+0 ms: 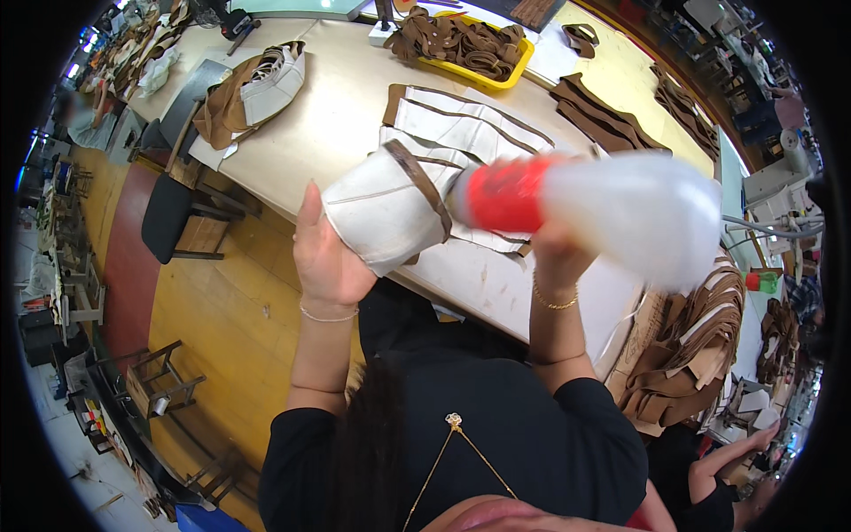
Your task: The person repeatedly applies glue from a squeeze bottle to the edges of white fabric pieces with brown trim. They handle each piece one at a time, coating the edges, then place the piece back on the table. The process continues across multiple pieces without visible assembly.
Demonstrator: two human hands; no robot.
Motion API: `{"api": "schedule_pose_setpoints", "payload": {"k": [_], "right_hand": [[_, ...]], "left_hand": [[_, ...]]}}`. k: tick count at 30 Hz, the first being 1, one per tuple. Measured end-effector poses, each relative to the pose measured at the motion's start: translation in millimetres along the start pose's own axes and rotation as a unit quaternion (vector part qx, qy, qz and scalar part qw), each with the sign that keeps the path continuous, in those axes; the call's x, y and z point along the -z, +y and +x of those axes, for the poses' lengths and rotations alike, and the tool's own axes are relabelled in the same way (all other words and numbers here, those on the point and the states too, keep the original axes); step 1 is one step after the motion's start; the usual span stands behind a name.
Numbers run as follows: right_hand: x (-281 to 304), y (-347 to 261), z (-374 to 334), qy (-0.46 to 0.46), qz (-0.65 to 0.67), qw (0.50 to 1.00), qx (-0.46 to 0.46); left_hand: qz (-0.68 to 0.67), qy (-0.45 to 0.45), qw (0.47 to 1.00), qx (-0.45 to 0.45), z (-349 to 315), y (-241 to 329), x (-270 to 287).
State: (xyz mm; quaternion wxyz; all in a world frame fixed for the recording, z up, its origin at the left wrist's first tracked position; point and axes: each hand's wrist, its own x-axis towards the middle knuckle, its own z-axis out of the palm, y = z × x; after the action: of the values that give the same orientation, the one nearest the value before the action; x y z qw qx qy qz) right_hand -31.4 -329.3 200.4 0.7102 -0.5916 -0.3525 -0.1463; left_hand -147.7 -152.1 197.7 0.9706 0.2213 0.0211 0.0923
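In my left hand (332,262) is a white, curved, leather-like piece (372,208) with a dark brown strip along its right edge; my thumb stands up at its left side and most of the fingers are hidden behind it. My right hand (563,253) grips a translucent plastic bottle (638,213) with a red band, smeared by motion. The bottle lies nearly level, its narrow end close to the brown strip; whether they touch I cannot tell. Under and behind them, white panels with brown edges (479,124) lie in overlapping rows on the table.
The pale worktable (346,89) carries a stack of white and brown pieces (257,93) at left and a yellow tray (505,80) of brown strips. Brown pieces (603,115) lie at far right. A large brown pile (683,355) is near my right elbow. A black chair (168,217) stands left.
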Motion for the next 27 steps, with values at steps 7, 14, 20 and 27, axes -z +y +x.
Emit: {"api": "schedule_pose_setpoints", "payload": {"k": [7,14,20,27], "right_hand": [[-10,10,5,-0.039,-0.024,0.998,-0.034],[1,0,20,-0.029,-0.105,0.988,-0.112],[-10,-7,4,-0.012,0.024,0.996,-0.087],[-17,21,-23,-0.094,0.044,0.987,-0.122]], "left_hand": [[-0.019,-0.007,1.0,0.007,-5,0,0],[0.018,-0.008,0.998,0.057,-9,-9,11],[-0.015,-0.056,0.992,0.112,-4,-14,-4],[-0.06,-0.045,0.992,0.096,7,-22,-21]]}}
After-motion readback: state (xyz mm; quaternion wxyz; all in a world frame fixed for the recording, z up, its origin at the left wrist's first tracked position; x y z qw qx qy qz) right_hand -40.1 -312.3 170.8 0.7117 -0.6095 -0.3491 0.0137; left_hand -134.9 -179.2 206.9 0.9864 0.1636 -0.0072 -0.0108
